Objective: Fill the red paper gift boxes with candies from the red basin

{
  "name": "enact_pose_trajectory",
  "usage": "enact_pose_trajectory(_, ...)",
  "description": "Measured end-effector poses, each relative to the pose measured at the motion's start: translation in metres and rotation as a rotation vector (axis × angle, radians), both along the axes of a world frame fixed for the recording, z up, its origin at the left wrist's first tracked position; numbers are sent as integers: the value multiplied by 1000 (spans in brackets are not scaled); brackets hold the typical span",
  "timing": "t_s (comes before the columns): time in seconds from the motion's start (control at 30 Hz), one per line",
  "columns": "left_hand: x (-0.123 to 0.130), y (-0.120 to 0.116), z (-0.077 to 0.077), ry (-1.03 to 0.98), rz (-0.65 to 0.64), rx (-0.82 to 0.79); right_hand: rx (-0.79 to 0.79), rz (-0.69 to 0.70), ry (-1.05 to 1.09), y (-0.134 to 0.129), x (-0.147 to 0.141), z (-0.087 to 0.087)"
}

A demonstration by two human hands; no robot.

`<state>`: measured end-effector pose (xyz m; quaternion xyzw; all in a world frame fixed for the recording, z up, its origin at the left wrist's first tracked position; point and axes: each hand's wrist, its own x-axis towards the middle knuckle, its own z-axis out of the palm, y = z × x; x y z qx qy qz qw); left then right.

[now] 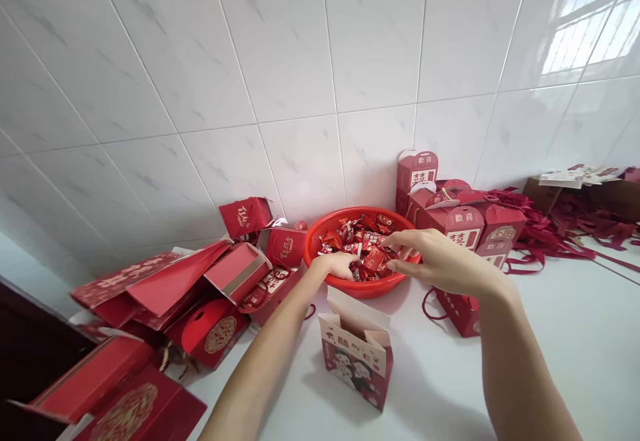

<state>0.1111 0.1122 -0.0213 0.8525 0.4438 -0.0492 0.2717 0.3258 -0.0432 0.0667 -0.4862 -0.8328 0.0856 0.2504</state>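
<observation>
A red plastic basket (311, 229) full of red-wrapped candies (373, 259) stands against the wall. My left hand (341, 265) reaches over its front left rim into the candies, its fingertips hidden among the wrappers. Over the right side of the basket hovers my right hand (425, 257), thumb and fingers apart with nothing seen between them. In front of the basket, between my forearms, a small red and cream gift box (356, 361) with two cartoon figures stands upright with its top flaps open. Its inside is mostly hidden from here.
Several red boxes (200, 287) lie piled at the left, some tipped over. Closed red boxes (465, 227) with handles stand right of the basket. Farther right are dark red ribbons (543, 227) and a cardboard box (595, 194) with cards on it. The tiled wall (295, 47) rises behind.
</observation>
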Motion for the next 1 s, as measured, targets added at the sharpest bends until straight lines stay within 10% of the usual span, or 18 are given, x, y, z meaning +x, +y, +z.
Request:
enact_pose_trajectory(0.37, 6, -8, 1, -580, 112, 213, -53, 28, 53, 18, 2, -8)
enact_pose_trajectory(0.67, -1, -9, 2, -877, 26, 196, -130, -95, 54, 80, -21, -59)
enact_pose_trajectory(1.0, -1, 2, -11, -1003, 144, 196, -285, -92, 554, 111, -30, -101)
